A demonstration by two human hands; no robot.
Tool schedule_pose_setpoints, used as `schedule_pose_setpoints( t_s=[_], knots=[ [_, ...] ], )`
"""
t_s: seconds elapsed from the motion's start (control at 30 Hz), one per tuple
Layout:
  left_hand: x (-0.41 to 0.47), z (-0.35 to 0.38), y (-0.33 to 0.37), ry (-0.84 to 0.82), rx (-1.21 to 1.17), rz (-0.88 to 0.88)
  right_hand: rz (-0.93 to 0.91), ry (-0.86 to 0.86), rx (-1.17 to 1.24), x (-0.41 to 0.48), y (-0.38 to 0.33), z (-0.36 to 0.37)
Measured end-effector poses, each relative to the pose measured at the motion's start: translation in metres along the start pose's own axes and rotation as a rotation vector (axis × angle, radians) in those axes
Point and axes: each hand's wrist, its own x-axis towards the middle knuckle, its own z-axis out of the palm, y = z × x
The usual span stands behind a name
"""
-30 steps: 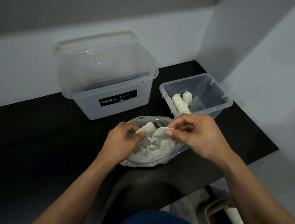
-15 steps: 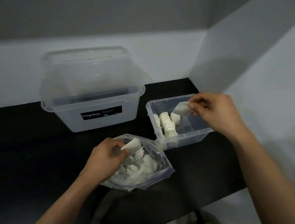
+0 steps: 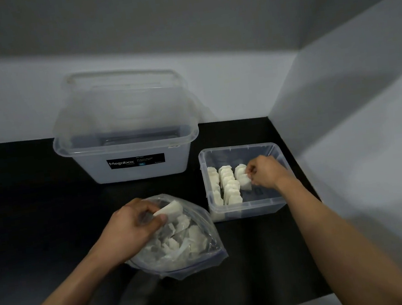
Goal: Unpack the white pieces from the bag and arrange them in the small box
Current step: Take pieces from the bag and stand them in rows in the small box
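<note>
1. Your left hand (image 3: 135,226) is at the mouth of the clear bag (image 3: 195,257), its fingers curled and pinching one white piece (image 3: 170,208) against the thumb.
2. Your right hand (image 3: 265,172) reaches into the small box (image 3: 247,210), fingers pinched on a second piece (image 3: 243,180) that stands upright beside the packed rows (image 3: 227,187).
3. Those rows stand on edge in the box's left half.
4. The bag lies on the black surface (image 3: 23,199) just left of the small box, with the Megabox tub (image 3: 133,168) behind.
</note>
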Motion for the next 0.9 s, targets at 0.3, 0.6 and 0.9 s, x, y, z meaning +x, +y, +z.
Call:
schedule_pose_setpoints(
  t_s=[0.3, 0.6, 0.9],
  knots=[
    [-0.006, -0.002, -0.005, 0.022, 0.005, -0.019, 0.044, 0.077, 0.030, 0.009, 0.002, 0.007],
    [-0.005, -0.006, -0.001, -0.052, -0.003, 0.002, 0.041, 0.283, 0.210, -0.031, -0.016, -0.017],
    [-0.012, -0.012, 0.000, -0.105, -0.213, -0.033, -0.316, -0.159, 0.792, -0.153, -0.126, 0.007]
  ],
)
